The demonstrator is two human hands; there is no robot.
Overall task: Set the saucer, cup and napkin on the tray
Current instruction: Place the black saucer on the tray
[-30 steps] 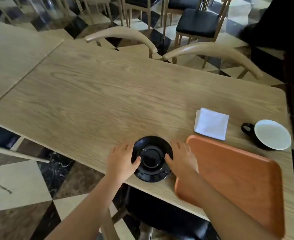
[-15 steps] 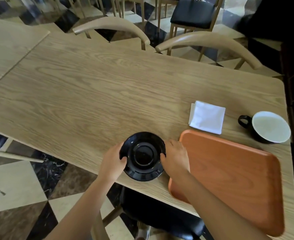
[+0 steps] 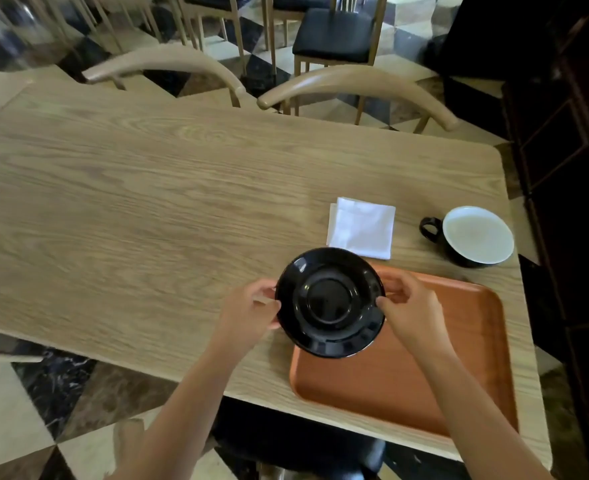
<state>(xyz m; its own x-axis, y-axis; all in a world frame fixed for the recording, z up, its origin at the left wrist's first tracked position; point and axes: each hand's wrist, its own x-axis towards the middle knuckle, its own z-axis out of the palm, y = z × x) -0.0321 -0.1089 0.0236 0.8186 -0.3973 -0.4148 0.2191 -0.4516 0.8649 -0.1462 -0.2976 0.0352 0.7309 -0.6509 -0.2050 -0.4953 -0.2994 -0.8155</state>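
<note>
I hold a glossy black saucer [image 3: 330,303] in the air between both hands, over the near left corner of the orange-brown tray [image 3: 435,368]. My left hand [image 3: 248,311] pinches its left rim and my right hand [image 3: 409,311] pinches its right rim. The saucer hides the tray's far left corner. A folded white napkin [image 3: 360,227] lies on the table just beyond the tray. To the right of the napkin stands a black cup [image 3: 473,235] with a white inside, its handle pointing left.
The light wooden table [image 3: 147,209] stretches far to the left; its right edge runs close past the tray and cup. Two curved chair backs [image 3: 351,83] stand at the far edge. A dark cabinet [image 3: 577,168] rises on the right. A black seat sits below the near edge.
The saucer has left the table top near the front edge and moved up and to the right, so it now overlaps the tray. Both hands came with it.
</note>
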